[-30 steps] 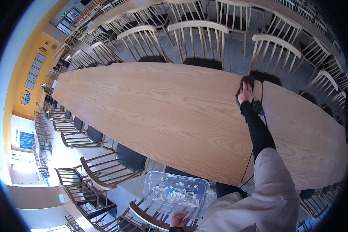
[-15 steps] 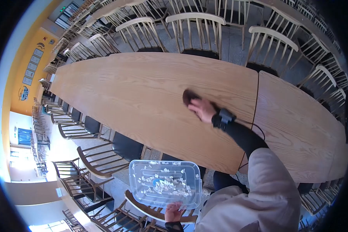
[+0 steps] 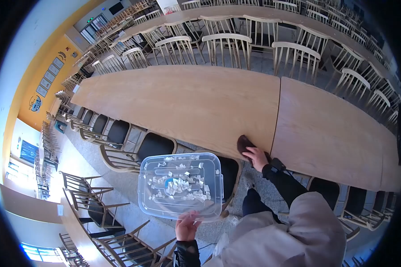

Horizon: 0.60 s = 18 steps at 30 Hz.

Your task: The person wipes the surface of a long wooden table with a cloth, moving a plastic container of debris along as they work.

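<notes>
My left hand [image 3: 187,225] grips the near edge of a clear plastic container [image 3: 148,205], holding it beside the table over the chairs and floor. Many small white scraps [image 3: 179,186] lie scattered in it, around a small blue patch. My right hand [image 3: 255,157] has its fingers closed on a dark brown object [image 3: 244,144], perhaps a brush, whose lower side is hidden. That object rests at the near edge of the wooden table [image 3: 178,102], close to the seam between two tabletops. A dark band sits on my right wrist.
A second tabletop [image 3: 325,129] continues to the right. Chairs with dark seats [image 3: 156,147] line the near side, and wooden chairs [image 3: 227,49] stand along the far side. More chairs [image 3: 93,202] stand at the lower left.
My right hand has moved with the brown object from the middle of the tabletop to its near edge. The container is slightly higher and further left in view.
</notes>
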Each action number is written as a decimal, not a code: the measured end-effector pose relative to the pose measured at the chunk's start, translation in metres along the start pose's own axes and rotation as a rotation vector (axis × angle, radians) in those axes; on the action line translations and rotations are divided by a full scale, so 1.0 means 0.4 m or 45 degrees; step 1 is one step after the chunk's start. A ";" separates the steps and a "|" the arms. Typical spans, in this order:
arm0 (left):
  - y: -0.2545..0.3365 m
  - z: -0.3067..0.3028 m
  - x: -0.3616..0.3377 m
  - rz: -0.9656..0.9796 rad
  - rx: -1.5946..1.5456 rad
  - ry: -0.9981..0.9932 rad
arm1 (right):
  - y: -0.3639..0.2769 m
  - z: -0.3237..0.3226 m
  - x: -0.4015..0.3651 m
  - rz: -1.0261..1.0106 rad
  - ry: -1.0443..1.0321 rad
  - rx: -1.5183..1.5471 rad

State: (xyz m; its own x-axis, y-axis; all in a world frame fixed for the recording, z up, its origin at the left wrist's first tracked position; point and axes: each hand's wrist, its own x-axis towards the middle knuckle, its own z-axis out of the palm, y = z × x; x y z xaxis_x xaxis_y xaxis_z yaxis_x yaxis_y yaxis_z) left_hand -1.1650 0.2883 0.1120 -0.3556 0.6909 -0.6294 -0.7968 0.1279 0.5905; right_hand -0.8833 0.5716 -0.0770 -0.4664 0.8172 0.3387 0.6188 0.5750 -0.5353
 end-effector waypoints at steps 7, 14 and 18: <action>0.029 -0.095 -0.092 0.101 -0.089 -0.050 | 0.062 -0.043 -0.182 0.472 0.321 0.425; 0.126 -0.185 -0.087 0.221 -0.140 0.116 | -0.046 0.041 -0.323 0.883 -0.375 0.307; 0.190 -0.188 -0.021 0.249 -0.196 0.113 | -0.145 0.045 -0.322 0.900 -0.554 0.347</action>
State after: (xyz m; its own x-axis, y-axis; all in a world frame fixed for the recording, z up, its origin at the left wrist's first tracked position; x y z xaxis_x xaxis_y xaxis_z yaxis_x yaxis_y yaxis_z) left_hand -1.2593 0.2386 0.1243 -0.5464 0.6259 -0.5565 -0.7712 -0.1169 0.6258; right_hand -0.8705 0.4325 -0.1035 -0.2646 0.8591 -0.4382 0.7074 -0.1359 -0.6936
